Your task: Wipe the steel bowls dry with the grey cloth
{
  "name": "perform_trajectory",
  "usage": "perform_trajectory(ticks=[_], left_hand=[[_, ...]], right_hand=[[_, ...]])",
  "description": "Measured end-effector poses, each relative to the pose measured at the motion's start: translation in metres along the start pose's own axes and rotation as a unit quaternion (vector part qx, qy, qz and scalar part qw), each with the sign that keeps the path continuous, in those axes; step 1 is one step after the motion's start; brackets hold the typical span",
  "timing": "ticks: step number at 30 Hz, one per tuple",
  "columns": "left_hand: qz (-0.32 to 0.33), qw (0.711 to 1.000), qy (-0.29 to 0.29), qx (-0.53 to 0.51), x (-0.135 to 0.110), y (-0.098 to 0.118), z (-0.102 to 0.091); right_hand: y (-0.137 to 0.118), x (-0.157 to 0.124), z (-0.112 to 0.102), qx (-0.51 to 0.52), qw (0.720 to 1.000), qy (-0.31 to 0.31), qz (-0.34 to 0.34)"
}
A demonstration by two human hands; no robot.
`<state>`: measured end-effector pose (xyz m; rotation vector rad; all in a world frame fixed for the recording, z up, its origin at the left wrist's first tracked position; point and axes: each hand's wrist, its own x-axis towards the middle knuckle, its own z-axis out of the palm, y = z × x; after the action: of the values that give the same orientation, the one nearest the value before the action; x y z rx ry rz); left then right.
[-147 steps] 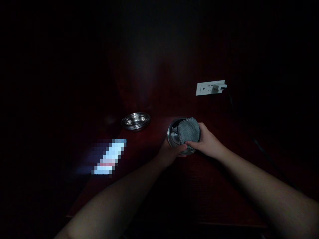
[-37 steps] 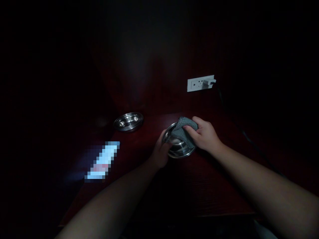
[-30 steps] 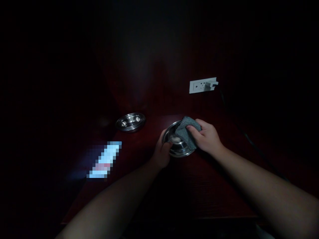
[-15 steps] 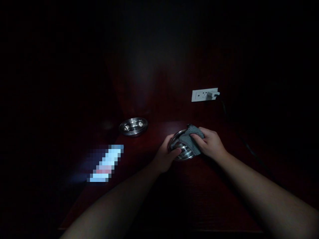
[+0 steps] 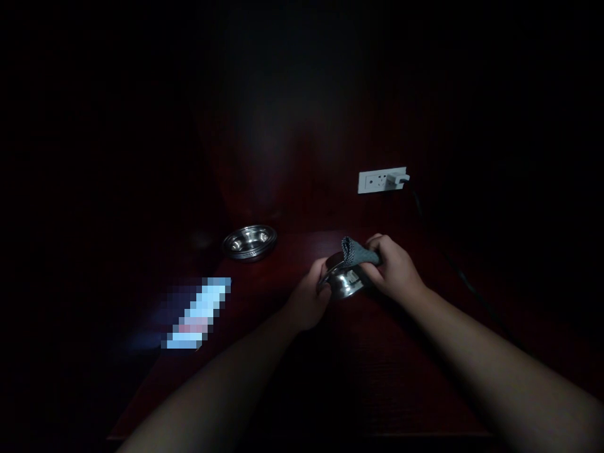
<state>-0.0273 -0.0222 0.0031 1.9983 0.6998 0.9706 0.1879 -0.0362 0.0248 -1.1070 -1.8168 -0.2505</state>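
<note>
In a very dark room, my left hand (image 5: 307, 301) grips the near-left rim of a small shiny steel bowl (image 5: 343, 284), which is tilted above a dark red wooden table (image 5: 358, 365). My right hand (image 5: 394, 269) is closed on a grey cloth (image 5: 357, 253) and presses it over the bowl's far right rim. Part of the bowl is hidden by the cloth and my fingers.
A second steel bowl (image 5: 249, 242) sits on the table to the far left. A lit, blurred rectangular object (image 5: 197, 313) lies at the table's left edge. A white wall socket (image 5: 381, 180) with a plug and a dark cable is on the back panel.
The bowl has been turned and tilted more on edge in my left hand. My right hand has slid the cloth from the bowl's inside up to its rim.
</note>
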Motion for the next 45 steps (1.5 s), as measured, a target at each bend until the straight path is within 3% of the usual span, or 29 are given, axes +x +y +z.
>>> perform_trajectory(ticks=[10, 16, 26, 30, 33, 36, 40, 43, 45], left_hand=[[-0.033, 0.996, 0.083, 0.008, 0.003, 0.008, 0.003], [-0.029, 0.995, 0.091, 0.01, 0.003, 0.008, 0.003], [-0.046, 0.994, 0.099, 0.017, 0.005, 0.004, 0.004], [-0.023, 0.995, 0.098, 0.022, 0.007, -0.003, 0.005], [-0.029, 0.993, 0.117, 0.017, 0.008, -0.008, 0.008], [-0.062, 0.986, 0.141, -0.059, 0.01, -0.011, 0.012], [-0.156, 0.946, 0.183, -0.216, 0.015, -0.013, 0.012], [-0.289, 0.865, 0.15, -0.382, 0.018, -0.01, 0.007], [-0.317, 0.805, 0.11, -0.489, 0.018, -0.006, 0.003]], right_hand=[[-0.007, 0.003, -0.002, -0.132, 0.991, 0.014, 0.008], [-0.012, 0.002, -0.002, -0.046, 0.997, 0.0, 0.057], [-0.011, 0.0, 0.004, 0.013, 0.992, -0.024, 0.124], [-0.005, -0.003, 0.011, 0.084, 0.985, -0.012, 0.152], [0.0, -0.005, 0.014, 0.123, 0.981, -0.002, 0.149], [0.002, -0.005, 0.014, 0.133, 0.982, 0.016, 0.132], [0.003, -0.004, 0.012, 0.142, 0.979, 0.07, 0.124], [0.003, -0.003, 0.011, 0.137, 0.978, 0.111, 0.114], [0.002, -0.004, 0.011, 0.136, 0.978, 0.123, 0.104]])
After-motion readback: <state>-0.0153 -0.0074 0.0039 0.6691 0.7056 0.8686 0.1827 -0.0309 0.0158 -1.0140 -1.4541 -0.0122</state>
